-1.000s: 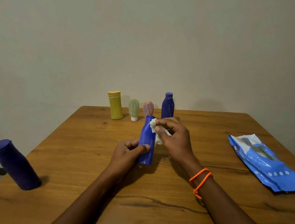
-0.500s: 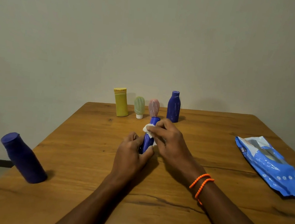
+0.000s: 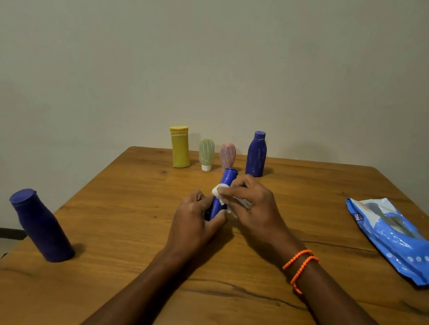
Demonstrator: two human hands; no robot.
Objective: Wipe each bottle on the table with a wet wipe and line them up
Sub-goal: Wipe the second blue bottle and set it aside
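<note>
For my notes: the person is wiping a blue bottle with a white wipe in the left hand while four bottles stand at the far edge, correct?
Nearly: the head view shows the white wipe in the right hand; the left hand steadies the blue bottle. The rest stands.

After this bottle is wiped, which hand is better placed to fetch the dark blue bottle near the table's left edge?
Probably the left hand. The dark blue bottle stands on its side of the table, and the right hand holds the wet wipe against the blue bottle.

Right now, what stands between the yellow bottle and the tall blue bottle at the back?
In the head view, a green tube and a pink tube stand between the yellow bottle and the tall blue bottle.
</note>
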